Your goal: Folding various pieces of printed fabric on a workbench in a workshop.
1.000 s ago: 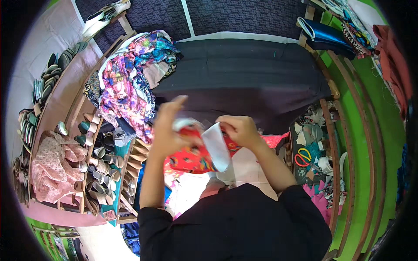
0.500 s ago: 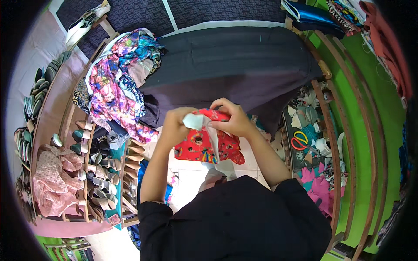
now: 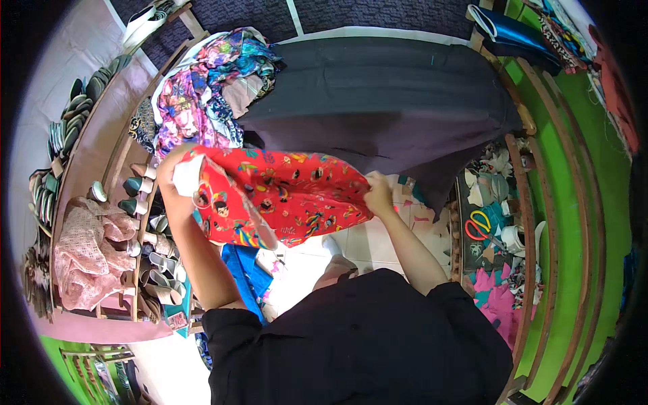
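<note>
A red printed cloth (image 3: 297, 192) with small colourful figures hangs stretched between my two hands, in front of a dark cloth-covered table. My left hand (image 3: 177, 169) is closed on its left end, where a white patch of the cloth's underside shows; the fingers are partly hidden. At the right end, my right hand (image 3: 379, 194) grips the edge in a closed fist. The cloth's left part folds over, and its lower edge sags toward my body.
Dark fabric (image 3: 378, 81) covers the table ahead, with a heap of floral cloth (image 3: 196, 101) at its left. Shoes stand on a rack (image 3: 162, 270) at left, near pink lacy cloth (image 3: 94, 250). Scissors (image 3: 478, 225) lie among scraps at right, beside wooden rails (image 3: 523, 270).
My hands have moved apart, the left one outward to the left. The bunched red cloth is now spread wide between them. The whole view has shifted slightly.
</note>
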Demonstrator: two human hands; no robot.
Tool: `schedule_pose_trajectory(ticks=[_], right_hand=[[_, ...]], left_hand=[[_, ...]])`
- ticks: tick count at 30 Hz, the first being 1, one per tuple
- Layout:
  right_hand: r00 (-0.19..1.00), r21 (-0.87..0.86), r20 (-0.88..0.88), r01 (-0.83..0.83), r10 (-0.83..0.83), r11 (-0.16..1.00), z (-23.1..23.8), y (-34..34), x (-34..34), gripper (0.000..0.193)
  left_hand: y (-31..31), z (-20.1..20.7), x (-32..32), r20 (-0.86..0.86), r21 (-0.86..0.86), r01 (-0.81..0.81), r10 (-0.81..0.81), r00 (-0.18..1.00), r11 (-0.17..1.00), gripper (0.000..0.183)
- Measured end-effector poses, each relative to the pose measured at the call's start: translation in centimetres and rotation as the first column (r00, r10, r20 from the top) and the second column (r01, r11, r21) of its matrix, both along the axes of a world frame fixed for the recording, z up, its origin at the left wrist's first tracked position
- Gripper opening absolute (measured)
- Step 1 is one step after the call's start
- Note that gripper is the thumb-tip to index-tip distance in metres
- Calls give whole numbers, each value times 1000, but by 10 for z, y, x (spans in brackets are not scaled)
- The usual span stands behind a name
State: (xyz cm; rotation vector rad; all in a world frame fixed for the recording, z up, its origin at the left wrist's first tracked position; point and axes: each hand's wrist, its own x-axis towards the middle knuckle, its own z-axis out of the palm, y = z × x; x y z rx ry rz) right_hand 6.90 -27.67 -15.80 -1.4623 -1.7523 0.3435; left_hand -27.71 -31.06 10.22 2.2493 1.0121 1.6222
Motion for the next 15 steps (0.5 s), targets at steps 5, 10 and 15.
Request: schedule_pose_trajectory(ticks=[5,10,15], right_hand=[[917,-192,244,365,-315,911,43,14,43,25],[877,-459,30,438,-479,773,49,20,90,27],[71,-57,-995,207,-73,977,16,22,126,29]], left_hand=[[-37,-39,-25,-224,-334,-220,149,963,916,25],[-61,-78,-7,-181,-585,-188,99,979,789,23],[-62,-110,2,-62,-696,63,-148,987,715,25]])
